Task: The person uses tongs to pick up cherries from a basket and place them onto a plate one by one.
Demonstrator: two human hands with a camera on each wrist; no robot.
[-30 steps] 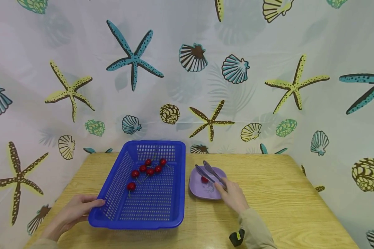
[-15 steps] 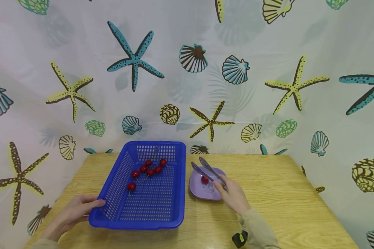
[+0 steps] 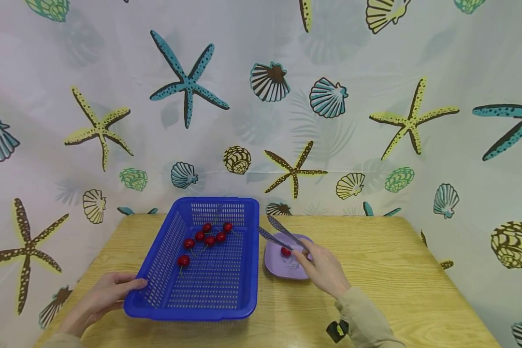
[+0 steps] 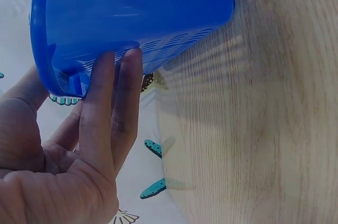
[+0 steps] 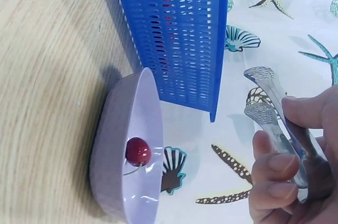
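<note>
My left hand grips the near-left corner of a blue plastic basket, thumb over the rim. In the left wrist view, its fingers lie against the outer wall. Several red cherries with green stems lie inside, mostly towards the back left. My right hand holds metal tongs with perforated tips, which stand apart with nothing between them. The tongs are raised above a lilac dish, tips pointing towards the basket's right rim. One cherry with a stem sits in the dish.
Basket and dish stand side by side on a light wooden table, a narrow gap between them. A white curtain printed with starfish and shells hangs behind and at both sides. A black strap shows by the right sleeve.
My right hand has lifted the tongs and shifted them left, from over the dish towards the basket's right rim. The left hand, basket and cherries have stayed in place.
</note>
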